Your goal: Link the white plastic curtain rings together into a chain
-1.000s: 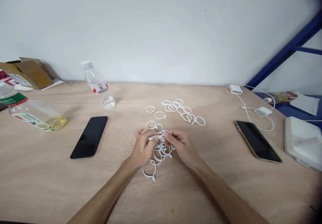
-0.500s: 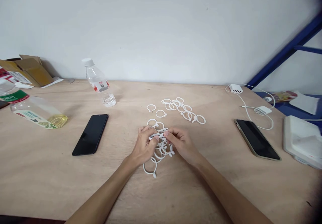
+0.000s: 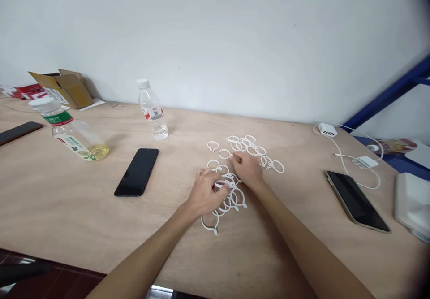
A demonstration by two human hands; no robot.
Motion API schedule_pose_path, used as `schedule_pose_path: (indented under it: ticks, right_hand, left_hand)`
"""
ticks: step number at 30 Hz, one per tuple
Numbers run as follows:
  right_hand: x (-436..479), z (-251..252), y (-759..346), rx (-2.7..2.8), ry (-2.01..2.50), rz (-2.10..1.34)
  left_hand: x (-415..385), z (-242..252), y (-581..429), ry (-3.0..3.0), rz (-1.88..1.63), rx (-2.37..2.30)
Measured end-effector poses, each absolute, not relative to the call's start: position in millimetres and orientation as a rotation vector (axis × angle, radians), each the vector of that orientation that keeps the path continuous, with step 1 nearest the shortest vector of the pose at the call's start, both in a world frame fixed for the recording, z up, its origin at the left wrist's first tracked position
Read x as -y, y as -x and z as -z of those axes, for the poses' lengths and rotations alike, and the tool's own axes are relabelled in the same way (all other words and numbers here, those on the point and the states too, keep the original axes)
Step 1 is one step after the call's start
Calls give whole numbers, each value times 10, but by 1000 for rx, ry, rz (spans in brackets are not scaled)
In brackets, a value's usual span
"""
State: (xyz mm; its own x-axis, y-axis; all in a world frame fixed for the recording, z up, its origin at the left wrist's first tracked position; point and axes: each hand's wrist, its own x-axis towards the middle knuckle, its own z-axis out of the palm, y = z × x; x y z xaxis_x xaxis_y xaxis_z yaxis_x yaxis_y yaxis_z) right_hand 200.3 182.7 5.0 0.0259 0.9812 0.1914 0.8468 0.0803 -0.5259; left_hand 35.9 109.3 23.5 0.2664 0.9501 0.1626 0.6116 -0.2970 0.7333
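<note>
White plastic rings lie in two clusters on the wooden table [image 3: 83, 209]. My left hand [image 3: 205, 192] is closed on the near chain of linked rings [image 3: 231, 199], pinching one ring at its top. My right hand [image 3: 247, 168] has stretched forward, fingers reaching down to a loose ring [image 3: 224, 154] between the clusters; whether it grips the ring I cannot make out. The far pile of rings [image 3: 255, 149] lies just beyond the right hand. Two more single rings [image 3: 212, 146] lie to the left of it.
A black phone [image 3: 137, 171] lies left of the hands, another phone [image 3: 356, 200] on the right. A small water bottle [image 3: 152, 110] and a tilted bottle with yellow liquid [image 3: 72, 135] stand on the left. A white charger with cables [image 3: 327, 130] and a cardboard box [image 3: 63, 87] are at the back.
My right hand left the chain and reached forward to a loose ring. The left hand kept hold of the chain. The camera turned left and the scene shifted right.
</note>
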Motion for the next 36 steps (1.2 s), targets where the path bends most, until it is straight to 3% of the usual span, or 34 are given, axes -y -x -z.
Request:
schedule_pose_path:
  ticks: [6, 15, 36]
  right_hand:
    - [-1724, -22, -2015, 1725, 1750, -406]
    - [-1252, -211, -2258, 1391, 1361, -1015]
    - [-1001, -350, -2077, 1292, 1116, -1520]
  left_hand:
    - [-1088, -239, -366, -2061, -784, -1429]
    - [-1032, -238, -344, -2174, -922, -1361]
    - [-1060, -145, -310, -2106, -967, -1224]
